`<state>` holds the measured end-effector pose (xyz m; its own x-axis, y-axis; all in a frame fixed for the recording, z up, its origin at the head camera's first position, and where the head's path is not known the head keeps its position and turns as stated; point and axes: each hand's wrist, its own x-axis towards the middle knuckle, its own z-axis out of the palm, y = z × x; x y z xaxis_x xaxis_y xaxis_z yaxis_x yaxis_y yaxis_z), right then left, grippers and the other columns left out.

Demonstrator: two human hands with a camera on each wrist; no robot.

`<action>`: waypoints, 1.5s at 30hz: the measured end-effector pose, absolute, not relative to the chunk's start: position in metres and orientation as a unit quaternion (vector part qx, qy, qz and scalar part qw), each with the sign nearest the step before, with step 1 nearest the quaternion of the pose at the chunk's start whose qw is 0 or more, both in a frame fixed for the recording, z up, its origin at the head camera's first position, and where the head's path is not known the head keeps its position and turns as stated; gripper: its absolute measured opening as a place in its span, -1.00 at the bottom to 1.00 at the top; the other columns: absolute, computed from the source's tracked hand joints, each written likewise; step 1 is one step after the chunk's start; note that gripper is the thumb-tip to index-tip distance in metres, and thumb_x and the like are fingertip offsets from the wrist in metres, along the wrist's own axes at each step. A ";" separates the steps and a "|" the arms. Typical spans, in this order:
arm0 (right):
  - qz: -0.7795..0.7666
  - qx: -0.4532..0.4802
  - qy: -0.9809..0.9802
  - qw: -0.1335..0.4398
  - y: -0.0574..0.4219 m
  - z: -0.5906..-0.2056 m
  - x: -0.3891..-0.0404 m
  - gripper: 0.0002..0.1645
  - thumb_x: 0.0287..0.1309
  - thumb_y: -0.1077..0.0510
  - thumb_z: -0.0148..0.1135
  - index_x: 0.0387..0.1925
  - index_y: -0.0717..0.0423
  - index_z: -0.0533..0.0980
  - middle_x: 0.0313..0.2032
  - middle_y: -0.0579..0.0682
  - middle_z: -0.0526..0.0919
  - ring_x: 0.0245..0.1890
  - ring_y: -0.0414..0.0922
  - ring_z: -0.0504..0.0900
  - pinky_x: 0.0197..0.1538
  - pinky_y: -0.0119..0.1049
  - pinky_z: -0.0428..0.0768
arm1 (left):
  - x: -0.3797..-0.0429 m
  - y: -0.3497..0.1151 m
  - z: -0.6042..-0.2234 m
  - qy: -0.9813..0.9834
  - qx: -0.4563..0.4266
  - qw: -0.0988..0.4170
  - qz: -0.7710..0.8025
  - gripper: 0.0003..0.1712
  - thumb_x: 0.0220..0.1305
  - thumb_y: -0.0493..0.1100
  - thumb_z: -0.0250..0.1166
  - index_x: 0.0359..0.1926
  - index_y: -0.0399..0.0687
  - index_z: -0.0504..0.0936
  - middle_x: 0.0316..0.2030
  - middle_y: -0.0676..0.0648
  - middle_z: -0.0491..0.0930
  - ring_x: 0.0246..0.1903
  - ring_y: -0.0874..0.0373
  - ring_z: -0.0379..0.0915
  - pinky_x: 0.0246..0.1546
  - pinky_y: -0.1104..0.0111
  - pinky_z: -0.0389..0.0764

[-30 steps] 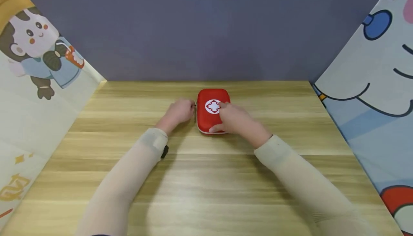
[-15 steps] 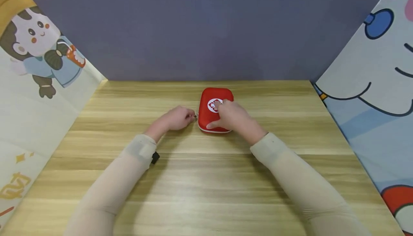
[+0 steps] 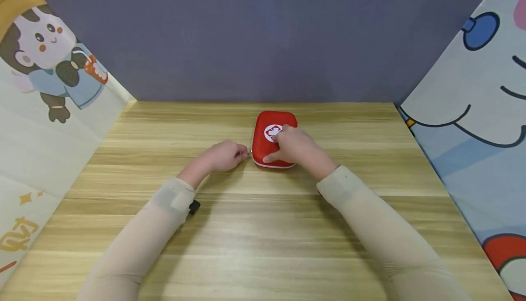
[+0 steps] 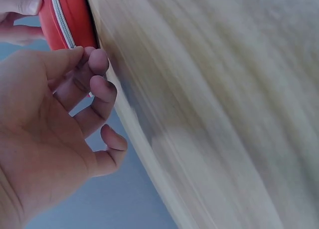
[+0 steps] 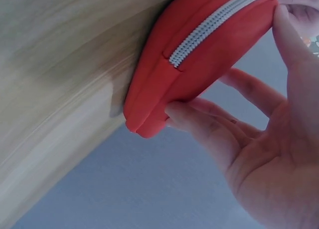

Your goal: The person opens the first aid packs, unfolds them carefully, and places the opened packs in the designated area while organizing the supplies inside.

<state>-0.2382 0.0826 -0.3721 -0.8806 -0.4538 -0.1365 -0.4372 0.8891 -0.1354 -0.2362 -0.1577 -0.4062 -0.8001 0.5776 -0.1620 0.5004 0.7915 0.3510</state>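
- Lying on the wooden table (image 3: 246, 237) with its decorated face up, the red case (image 3: 262, 149) was toward the far edge, a little short of the back wall (image 3: 263, 36) and roughly midway between the two sides.
- A round white emblem (image 3: 273, 132) with a cross was on its upper face, partly covered by fingers.
- A pale zipper (image 5: 214, 27) ran along its side; the stretch seen from the right wrist had its teeth meshed.
- At the case's left side, close to its near corner, was a small zipper pull (image 3: 249, 153).
- The left hand (image 3: 223, 155) pinched that pull between thumb and index finger, which hid most of it; the other fingers were loosely bent, apart from the case.
- The right hand (image 3: 299, 148) grasped the case from the right, its thumb on the near part of the upper face and its other fingers bent against the case, reaching as far as the emblem.
- Both forearms came in from the near side in cream sleeves (image 3: 382, 232); a small black object (image 3: 194, 207) showed beside the left cuff, too little of it to identify.
- Beyond the table, the back wall was plain dark grey.
- The left wall bore a cartoon figure (image 3: 45, 50) in a yellow hat, holding a red drink.
- The right wall (image 3: 435, 118) carried a large white cartoon shape with dark outlines over pale blue.
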 end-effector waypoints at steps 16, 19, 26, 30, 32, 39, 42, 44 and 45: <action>-0.066 -0.194 0.971 0.126 0.078 -0.364 -0.243 -0.18 0.18 -0.33 0.51 0.32 0.03 0.63 0.28 0.28 0.54 0.20 0.20 0.63 0.34 0.06 0.60 | -0.223 -0.153 -0.406 0.931 0.299 0.139 0.154 -0.73 0.59 -0.18 0.14 -0.37 -0.01 0.52 -0.54 0.04 0.36 -0.38 0.09 0.40 -0.18 0.20 0.51; -0.060 -0.185 0.974 0.118 0.076 -0.366 -0.243 -0.20 0.19 -0.35 0.49 0.29 0.04 0.64 0.29 0.30 0.54 0.17 0.24 0.65 0.33 0.09 0.61 | -0.220 -0.152 -0.405 0.929 0.306 0.136 0.160 -0.69 0.58 -0.20 0.15 -0.42 0.00 0.46 -0.54 0.05 0.30 -0.40 0.10 0.36 -0.20 0.21 0.49; -0.026 -0.165 0.982 0.093 0.067 -0.369 -0.239 -0.17 0.25 -0.45 0.38 0.15 0.17 0.67 0.25 0.35 0.58 0.13 0.24 0.68 0.25 0.08 0.68 | -0.216 -0.147 -0.403 0.929 0.311 0.131 0.151 -0.68 0.57 -0.21 0.15 -0.44 -0.02 0.45 -0.55 0.05 0.29 -0.41 0.08 0.36 -0.21 0.22 0.51; -0.008 -0.164 0.984 0.075 0.064 -0.368 -0.237 -0.20 0.25 -0.48 0.35 0.01 0.17 0.70 0.09 0.27 0.68 0.06 0.19 0.69 0.18 0.02 0.69 | -0.215 -0.142 -0.405 0.930 0.311 0.130 0.149 -0.67 0.57 -0.21 0.15 -0.45 -0.01 0.44 -0.55 0.05 0.30 -0.40 0.08 0.37 -0.21 0.22 0.50; 0.001 -0.162 0.985 0.064 0.062 -0.369 -0.237 -0.23 0.26 -0.50 0.32 -0.06 0.14 0.72 0.00 0.23 0.72 -0.02 0.16 0.71 0.10 0.00 0.71 | -0.215 -0.138 -0.406 0.928 0.318 0.127 0.148 -0.67 0.57 -0.20 0.15 -0.45 -0.01 0.45 -0.54 0.05 0.32 -0.40 0.08 0.37 -0.20 0.22 0.51; 0.023 -0.119 0.991 0.054 0.050 -0.372 -0.235 -0.24 0.32 -0.57 0.18 -0.10 0.01 0.74 -0.04 0.13 0.75 -0.08 0.08 0.73 -0.09 -0.04 0.76 | -0.211 -0.123 -0.405 0.936 0.302 0.125 0.134 -0.69 0.59 -0.18 0.12 -0.42 -0.02 0.51 -0.50 -0.01 0.43 -0.36 0.06 0.42 -0.20 0.19 0.54; 0.024 -0.108 0.993 0.045 0.052 -0.371 -0.232 -0.24 0.30 -0.59 0.17 -0.14 -0.03 0.74 -0.09 0.10 0.75 -0.14 0.08 0.73 -0.15 -0.04 0.73 | -0.211 -0.120 -0.405 0.949 0.258 0.131 0.128 -0.70 0.58 -0.17 0.10 -0.40 -0.01 0.53 -0.46 -0.04 0.49 -0.39 0.08 0.42 -0.30 0.23 0.50; 0.023 -0.100 0.994 0.047 0.058 -0.370 -0.230 -0.23 0.27 -0.61 0.19 -0.14 -0.03 0.74 -0.12 0.10 0.75 -0.18 0.08 0.72 -0.19 -0.03 0.70 | -0.211 -0.120 -0.406 0.956 0.229 0.136 0.125 -0.71 0.60 -0.14 0.10 -0.37 0.01 0.56 -0.42 -0.05 0.55 -0.38 0.08 0.45 -0.33 0.25 0.50; 0.018 -0.096 0.994 0.051 0.062 -0.370 -0.228 -0.22 0.25 -0.60 0.22 -0.12 -0.01 0.74 -0.10 0.12 0.74 -0.15 0.09 0.71 -0.19 -0.01 0.69 | -0.213 -0.120 -0.407 0.960 0.215 0.134 0.121 -0.72 0.59 -0.13 0.10 -0.35 0.02 0.57 -0.40 -0.06 0.58 -0.38 0.07 0.47 -0.35 0.24 0.52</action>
<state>-0.2280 0.0625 -0.3696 -0.9765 -0.1883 -0.1052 -0.1920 0.9810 0.0265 -0.2126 -0.1201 -0.4072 -0.8716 0.4452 -0.2054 0.3805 0.8783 0.2895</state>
